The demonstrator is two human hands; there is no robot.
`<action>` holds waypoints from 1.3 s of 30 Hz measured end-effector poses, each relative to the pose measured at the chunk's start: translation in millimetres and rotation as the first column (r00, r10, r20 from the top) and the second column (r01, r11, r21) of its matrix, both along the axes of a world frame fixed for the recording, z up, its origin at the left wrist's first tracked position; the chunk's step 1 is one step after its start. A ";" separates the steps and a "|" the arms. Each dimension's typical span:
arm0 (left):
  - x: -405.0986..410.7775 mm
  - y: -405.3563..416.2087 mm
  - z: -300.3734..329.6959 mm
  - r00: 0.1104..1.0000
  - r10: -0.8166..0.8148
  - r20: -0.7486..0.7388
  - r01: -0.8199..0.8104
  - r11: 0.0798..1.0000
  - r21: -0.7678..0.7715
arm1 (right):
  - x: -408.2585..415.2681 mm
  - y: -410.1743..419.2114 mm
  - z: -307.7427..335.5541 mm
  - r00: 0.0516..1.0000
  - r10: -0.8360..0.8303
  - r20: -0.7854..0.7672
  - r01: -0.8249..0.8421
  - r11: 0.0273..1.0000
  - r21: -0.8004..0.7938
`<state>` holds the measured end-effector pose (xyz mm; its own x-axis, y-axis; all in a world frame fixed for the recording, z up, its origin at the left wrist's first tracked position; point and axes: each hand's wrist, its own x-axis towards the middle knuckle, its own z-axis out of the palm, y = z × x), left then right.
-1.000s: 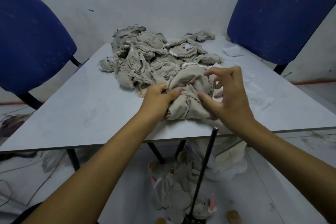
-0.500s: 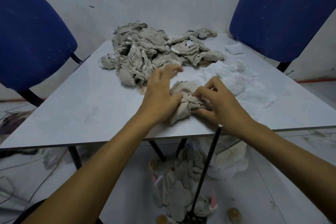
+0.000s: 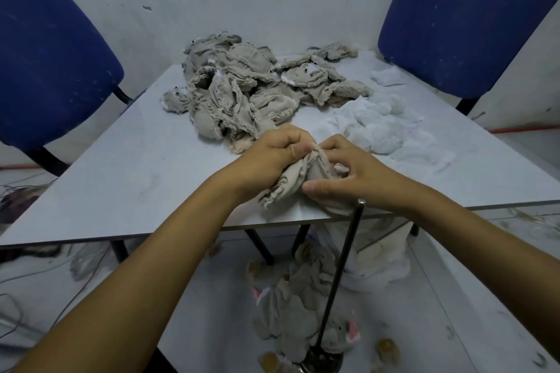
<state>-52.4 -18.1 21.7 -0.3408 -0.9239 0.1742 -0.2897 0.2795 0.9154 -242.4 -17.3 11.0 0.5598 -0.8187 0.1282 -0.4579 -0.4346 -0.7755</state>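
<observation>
The left hand (image 3: 272,154) has its fingers curled tight and pinches the top edge of the grey cloth piece (image 3: 295,182). The right hand (image 3: 360,174) pinches it too, with bent fingers. The cloth lies at the near edge of the white table (image 3: 136,166). Behind it are a cloth pile (image 3: 242,91), white fluff (image 3: 385,127) and 2 blue chairs (image 3: 45,63).

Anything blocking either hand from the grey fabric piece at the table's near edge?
Nothing visible: the left hand and right hand both grip the grey fabric piece directly. The metal rod stands close by the right hand, not between.
</observation>
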 end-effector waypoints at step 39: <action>-12.0 -12.2 -17.9 0.977 0.072 -0.203 -0.040 0.987 0.157 | -4.8 -6.8 -6.6 0.960 -0.067 0.273 -0.024 0.948 0.317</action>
<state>-64.4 -30.3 3.8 -0.2586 -0.9615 0.0928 -0.1007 0.1224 0.9874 -247.2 -24.0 4.4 0.5205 -0.8538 0.0100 -0.2119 -0.1405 -0.9671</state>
